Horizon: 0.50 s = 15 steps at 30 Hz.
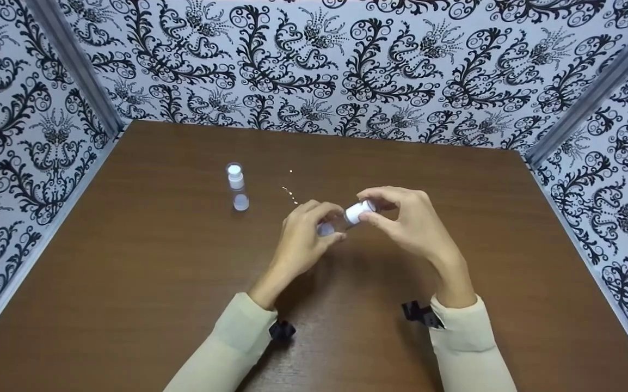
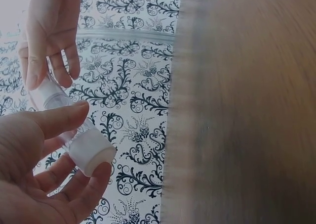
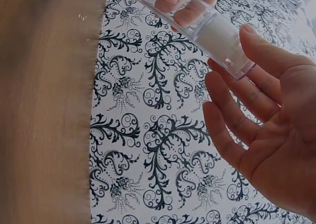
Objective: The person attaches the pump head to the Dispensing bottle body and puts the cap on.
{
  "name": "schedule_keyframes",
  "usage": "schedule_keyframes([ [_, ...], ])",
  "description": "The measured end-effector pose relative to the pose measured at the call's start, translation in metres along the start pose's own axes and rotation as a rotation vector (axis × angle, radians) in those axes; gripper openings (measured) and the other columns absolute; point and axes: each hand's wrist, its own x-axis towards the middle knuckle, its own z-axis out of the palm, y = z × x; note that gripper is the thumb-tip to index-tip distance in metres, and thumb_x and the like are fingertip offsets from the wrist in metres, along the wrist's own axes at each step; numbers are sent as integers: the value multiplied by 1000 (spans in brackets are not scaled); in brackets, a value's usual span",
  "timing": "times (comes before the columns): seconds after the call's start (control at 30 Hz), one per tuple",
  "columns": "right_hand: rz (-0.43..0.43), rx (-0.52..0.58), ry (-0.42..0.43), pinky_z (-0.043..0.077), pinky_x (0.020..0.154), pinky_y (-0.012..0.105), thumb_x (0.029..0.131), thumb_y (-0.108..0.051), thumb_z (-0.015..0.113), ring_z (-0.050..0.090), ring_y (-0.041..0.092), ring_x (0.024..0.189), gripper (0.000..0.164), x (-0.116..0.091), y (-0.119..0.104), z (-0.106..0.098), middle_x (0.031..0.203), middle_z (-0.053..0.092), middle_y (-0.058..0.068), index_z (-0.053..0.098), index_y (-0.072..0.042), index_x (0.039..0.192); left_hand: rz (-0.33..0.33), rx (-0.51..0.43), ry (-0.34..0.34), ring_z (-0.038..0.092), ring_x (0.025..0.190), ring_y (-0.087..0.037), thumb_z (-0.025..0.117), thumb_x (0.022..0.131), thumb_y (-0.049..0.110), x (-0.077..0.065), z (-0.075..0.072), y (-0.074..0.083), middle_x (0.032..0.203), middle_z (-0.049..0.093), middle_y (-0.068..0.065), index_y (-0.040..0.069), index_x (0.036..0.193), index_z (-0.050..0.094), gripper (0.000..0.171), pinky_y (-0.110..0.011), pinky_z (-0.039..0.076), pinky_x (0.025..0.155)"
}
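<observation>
A clear cylindrical bottle with white end parts (image 1: 358,211) is held tilted above the table between both hands. My left hand (image 1: 302,233) grips its lower end, thumb on one side and fingers round the other; in the left wrist view a wide white base (image 2: 91,151) shows there. With thumb and fingertips, my right hand (image 1: 414,222) pinches the upper end, where a white part sits inside a clear cover (image 3: 220,41). The bottle's middle is partly hidden by the left fingers. To the left, a second, similar bottle (image 1: 238,186) stands on the table.
Small white specks (image 1: 290,193) lie in a line on the brown wooden table (image 1: 183,272), between the second bottle and the hands. Patterned black-and-white walls (image 1: 314,71) with grey corner posts enclose the table's back and sides.
</observation>
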Motion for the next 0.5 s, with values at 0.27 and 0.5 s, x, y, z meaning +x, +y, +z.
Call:
schedule_keyframes([
  [0.27,-18,-27,-22,58,92,30,92,-16,84,71,10,95,35,-2,-1,-3,109,76,-2,76,-8,126,-10,-21,-6,67,87,-19,97,77,16,2,0,-2,96,72,-2,15,106,78,35,-39,53,78],
  [0.5,-9,-9,-9,58,94,33,91,-15,86,74,12,99,55,-5,-1,-11,117,77,-3,67,-12,142,-24,-34,16,68,87,-19,95,79,16,3,-7,-7,97,73,-1,16,107,77,34,-40,53,79],
])
